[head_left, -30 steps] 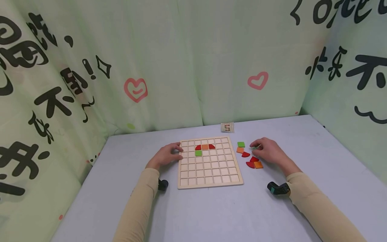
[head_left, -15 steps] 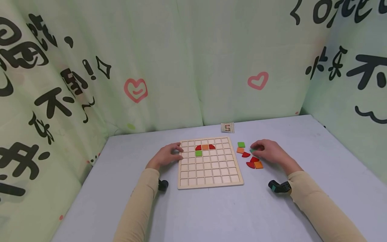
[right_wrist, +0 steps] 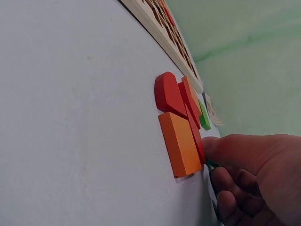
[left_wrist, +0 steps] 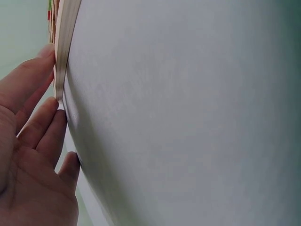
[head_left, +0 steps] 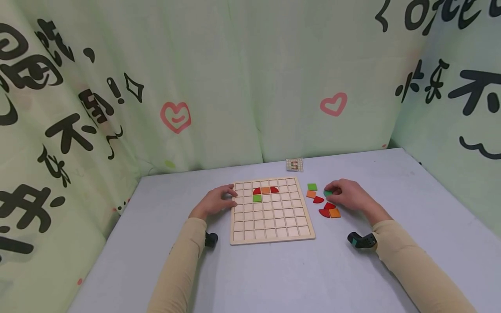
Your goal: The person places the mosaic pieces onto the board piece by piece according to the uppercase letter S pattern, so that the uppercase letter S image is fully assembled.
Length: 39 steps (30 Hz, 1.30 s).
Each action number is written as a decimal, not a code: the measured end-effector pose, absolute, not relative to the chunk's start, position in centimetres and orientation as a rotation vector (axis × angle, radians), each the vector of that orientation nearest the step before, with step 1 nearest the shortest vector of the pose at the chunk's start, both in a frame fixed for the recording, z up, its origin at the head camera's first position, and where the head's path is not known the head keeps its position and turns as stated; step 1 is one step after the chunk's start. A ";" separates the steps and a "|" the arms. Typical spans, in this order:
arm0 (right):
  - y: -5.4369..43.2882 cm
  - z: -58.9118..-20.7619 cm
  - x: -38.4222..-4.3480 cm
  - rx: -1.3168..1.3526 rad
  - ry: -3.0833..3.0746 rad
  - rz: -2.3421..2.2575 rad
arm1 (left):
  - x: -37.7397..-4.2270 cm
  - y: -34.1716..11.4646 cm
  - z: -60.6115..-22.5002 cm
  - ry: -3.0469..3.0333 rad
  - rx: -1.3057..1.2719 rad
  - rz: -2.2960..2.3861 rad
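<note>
Behind, curtain reading 不, hand pinching tile

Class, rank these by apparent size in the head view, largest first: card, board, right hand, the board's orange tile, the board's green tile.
1. Board
2. Right hand
3. Card
4. Orange tile and green tile: too alike to rank

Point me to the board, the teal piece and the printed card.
Board [head_left: 268,214]: head view, a bare cell near the middle.
Teal piece [head_left: 327,193]: head view, its uncovered part.
Printed card [head_left: 295,164]: head view, the middle of its printed face.
</note>
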State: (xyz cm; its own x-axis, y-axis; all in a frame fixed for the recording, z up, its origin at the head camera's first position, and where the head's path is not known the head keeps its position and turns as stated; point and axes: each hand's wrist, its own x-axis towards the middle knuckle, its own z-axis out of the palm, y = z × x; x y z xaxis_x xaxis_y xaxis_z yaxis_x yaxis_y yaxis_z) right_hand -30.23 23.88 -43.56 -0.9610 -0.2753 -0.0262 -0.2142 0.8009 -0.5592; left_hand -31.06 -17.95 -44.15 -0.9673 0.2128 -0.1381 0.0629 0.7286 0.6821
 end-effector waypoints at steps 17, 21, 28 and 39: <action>20.7 -42.2 -29.8 -0.411 2.903 -0.930 | -31.0 -17.9 -44.0 2.727 0.228 1.059; 19.4 -42.2 -29.8 -0.470 2.880 -0.938 | -31.0 -17.9 -44.0 2.729 0.237 1.059; 17.1 -42.1 -29.6 -0.617 2.854 -0.941 | -30.9 -17.9 -43.9 2.725 0.233 1.063; 13.8 -42.0 -29.5 -0.862 2.807 -0.926 | -31.1 -17.9 -44.2 2.715 0.213 1.070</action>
State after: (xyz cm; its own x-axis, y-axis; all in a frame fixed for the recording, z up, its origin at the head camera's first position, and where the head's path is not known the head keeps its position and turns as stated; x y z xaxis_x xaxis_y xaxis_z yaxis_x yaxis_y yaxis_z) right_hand -29.52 13.82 -42.00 -0.8413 -0.5290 0.1109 -0.4912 0.6626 -0.5654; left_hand -31.09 -17.87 -44.16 -0.9664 0.2115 -0.1458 0.0552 0.7251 0.6864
